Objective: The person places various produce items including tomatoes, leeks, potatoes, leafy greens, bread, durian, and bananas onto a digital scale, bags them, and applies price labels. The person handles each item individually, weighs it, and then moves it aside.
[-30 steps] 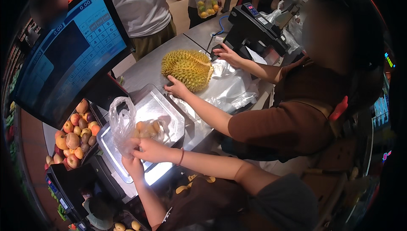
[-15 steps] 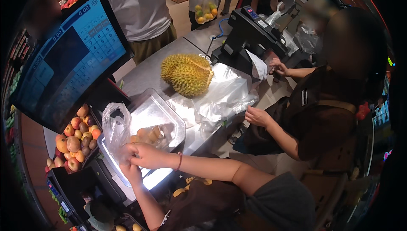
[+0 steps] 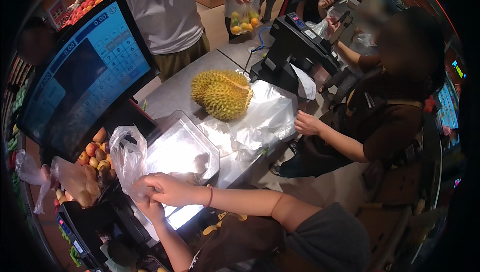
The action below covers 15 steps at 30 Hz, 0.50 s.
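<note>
clear plastic bag (image 3: 129, 154): loops at 11 o'clock of fingers, long axis 11-to-5 | right hand (image 3: 162, 189), left hand (image 3: 144, 201): both pinching its gathered neck, equally near | metal weighing platter (image 3: 172, 139): 1 o'clock

The right hand (image 3: 167, 188), fingers curled inward (wrist nearly straight), meets the partly hidden left hand (image 3: 151, 208) above the left edge of the scale (image 3: 170, 146).
</note>
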Available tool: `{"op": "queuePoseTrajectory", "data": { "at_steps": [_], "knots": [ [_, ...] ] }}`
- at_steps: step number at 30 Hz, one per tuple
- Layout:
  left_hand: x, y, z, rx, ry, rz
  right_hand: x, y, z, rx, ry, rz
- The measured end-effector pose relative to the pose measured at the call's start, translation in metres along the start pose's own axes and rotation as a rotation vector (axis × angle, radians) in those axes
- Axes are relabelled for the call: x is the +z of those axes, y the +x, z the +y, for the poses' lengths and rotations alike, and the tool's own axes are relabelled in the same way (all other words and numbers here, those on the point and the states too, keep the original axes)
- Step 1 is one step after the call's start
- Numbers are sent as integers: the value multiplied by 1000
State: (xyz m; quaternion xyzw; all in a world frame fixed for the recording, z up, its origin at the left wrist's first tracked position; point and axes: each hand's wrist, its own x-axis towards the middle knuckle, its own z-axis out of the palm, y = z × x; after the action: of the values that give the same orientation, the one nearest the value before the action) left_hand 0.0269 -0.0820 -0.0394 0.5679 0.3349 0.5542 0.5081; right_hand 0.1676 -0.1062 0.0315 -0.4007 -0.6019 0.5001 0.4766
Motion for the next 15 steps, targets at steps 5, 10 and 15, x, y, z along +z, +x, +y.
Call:
{"op": "queuePoseTrajectory", "data": {
  "at_steps": [5, 10, 15],
  "knots": [
    [-1, 1, 4, 32, 44, -45, -1, 0, -6, -7, -19, -13],
    [1, 0, 10, 31, 37, 24, 0, 2, -10, -49, 23, -35],
    [4, 2, 18, 80, 55, 10, 4, 4, -6, -120, -8, 13]
  ]
}}
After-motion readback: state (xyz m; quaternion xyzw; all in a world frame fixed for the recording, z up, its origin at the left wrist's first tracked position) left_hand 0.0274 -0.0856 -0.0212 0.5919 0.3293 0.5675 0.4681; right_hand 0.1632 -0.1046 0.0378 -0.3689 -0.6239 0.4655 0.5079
